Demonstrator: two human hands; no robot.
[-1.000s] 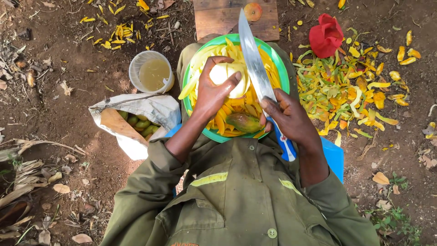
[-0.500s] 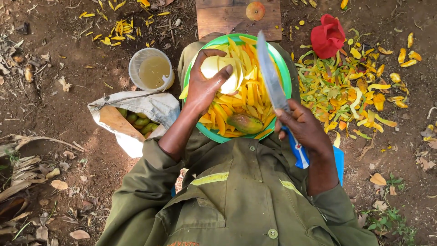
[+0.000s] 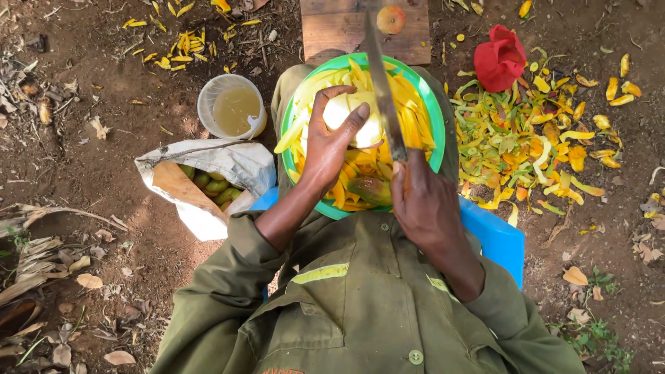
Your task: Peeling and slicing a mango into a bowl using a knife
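My left hand (image 3: 331, 142) grips a peeled pale mango (image 3: 357, 114) over a green bowl (image 3: 431, 111) that rests on my lap. The bowl holds several yellow and orange mango strips, and one unpeeled green-red mango (image 3: 367, 188) lies at its near side. My right hand (image 3: 424, 201) is closed on the handle of a long knife (image 3: 382, 86). The blade stands nearly edge-on and runs along the right side of the peeled mango, touching it.
A white sack (image 3: 208, 176) with green mangoes lies on the ground to the left. Behind it stands a small bucket (image 3: 233, 107) of cloudy liquid. To the right are a heap of peelings (image 3: 533, 138) and a red cloth (image 3: 500, 57). A wooden board (image 3: 346, 28) carries one fruit (image 3: 391, 19). I sit on a blue seat (image 3: 495, 235).
My right hand has swung in from the right and turned the knife edge-on against the peeled mango. My left hand has lowered the mango slightly toward me.
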